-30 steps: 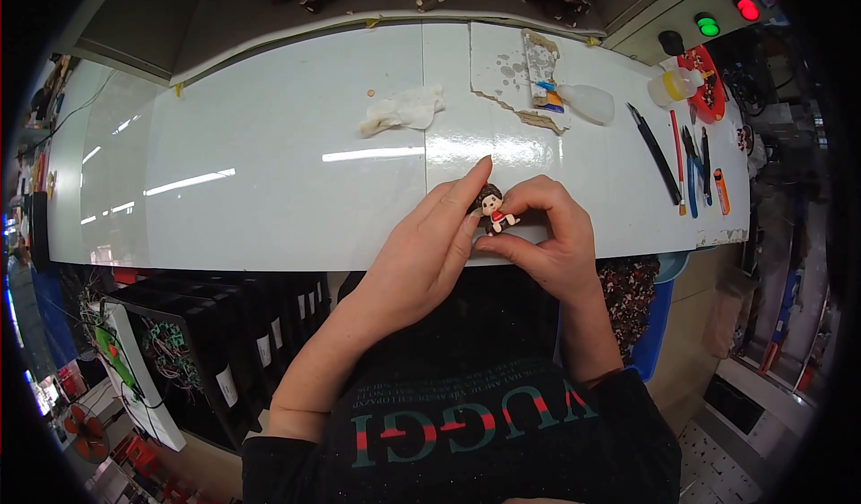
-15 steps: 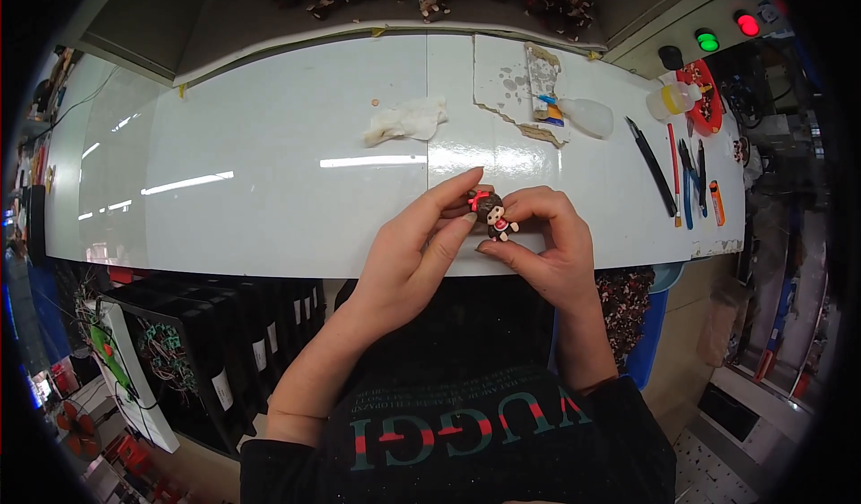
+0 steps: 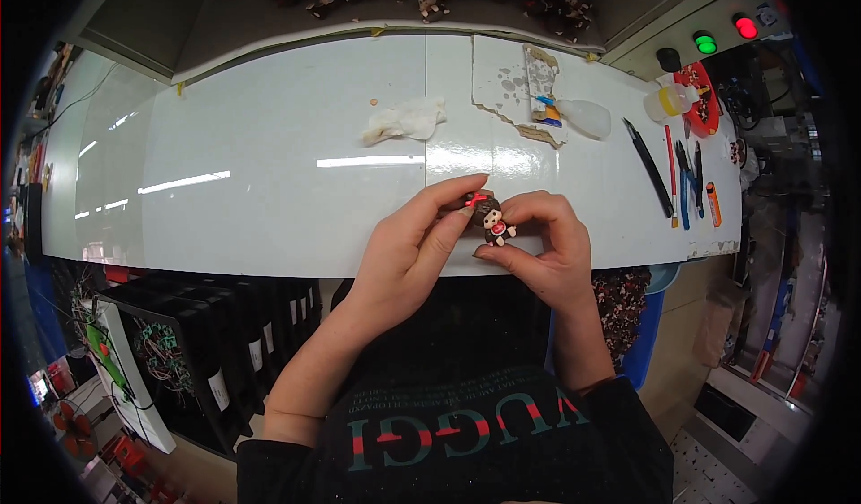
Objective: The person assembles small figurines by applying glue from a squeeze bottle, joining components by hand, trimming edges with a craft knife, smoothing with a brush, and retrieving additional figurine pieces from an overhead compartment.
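Observation:
A small doll figurine (image 3: 492,221) with brown hair, a red bow and a pale face hangs over the front edge of the white table, its face turned up toward me. My left hand (image 3: 418,244) pinches its head from the left, the thumb by the red bow and the fingers behind. From the other side my right hand (image 3: 553,246) grips the figurine's body, forefinger near the head and thumb under the feet. The far side of the figurine is hidden by my fingers.
On the white table (image 3: 251,136) lie a crumpled white cloth (image 3: 405,120), torn cardboard (image 3: 543,73), a squeeze bottle (image 3: 585,117), a black craft knife (image 3: 649,165), a thin red brush (image 3: 671,177) and blue-handled pliers (image 3: 685,181). Beneath the right side sits a blue bin (image 3: 647,343) of figurines.
My left thumb and fingers have closed in on the figurine's head, the thumb now by the bow. The figurine has tilted slightly; my right hand keeps nearly the same grip.

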The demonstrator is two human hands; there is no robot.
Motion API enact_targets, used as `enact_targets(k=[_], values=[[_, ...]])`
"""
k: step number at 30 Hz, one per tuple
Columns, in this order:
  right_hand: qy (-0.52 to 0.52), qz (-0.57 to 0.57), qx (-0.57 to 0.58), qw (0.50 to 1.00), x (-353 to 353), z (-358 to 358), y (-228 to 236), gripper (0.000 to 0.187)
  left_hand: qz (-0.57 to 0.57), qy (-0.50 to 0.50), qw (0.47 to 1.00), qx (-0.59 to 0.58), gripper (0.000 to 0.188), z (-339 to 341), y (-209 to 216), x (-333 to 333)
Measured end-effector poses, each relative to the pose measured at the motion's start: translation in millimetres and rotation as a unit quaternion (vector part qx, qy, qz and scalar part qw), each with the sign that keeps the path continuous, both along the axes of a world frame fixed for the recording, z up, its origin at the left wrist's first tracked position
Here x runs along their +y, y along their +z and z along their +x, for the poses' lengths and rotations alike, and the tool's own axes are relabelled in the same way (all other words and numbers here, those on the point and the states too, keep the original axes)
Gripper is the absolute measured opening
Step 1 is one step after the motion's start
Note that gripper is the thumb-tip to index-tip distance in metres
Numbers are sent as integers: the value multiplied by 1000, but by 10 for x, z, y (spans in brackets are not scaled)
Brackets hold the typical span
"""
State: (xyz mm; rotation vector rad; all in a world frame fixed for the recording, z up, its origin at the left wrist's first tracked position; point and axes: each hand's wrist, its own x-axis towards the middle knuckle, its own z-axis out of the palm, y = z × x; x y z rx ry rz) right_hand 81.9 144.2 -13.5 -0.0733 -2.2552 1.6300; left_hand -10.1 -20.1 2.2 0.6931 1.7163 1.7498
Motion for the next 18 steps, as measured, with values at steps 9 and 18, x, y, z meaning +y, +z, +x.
enact_targets(k=[9, 18], values=[[-18, -26, -33, 999, 28, 40, 9, 40, 0, -22, 999, -41, 36, 6, 58, 25], [-1, -13, -21, 1000, 32, 38, 36, 39, -13, -14, 1000, -4, 31, -4, 63, 32]])
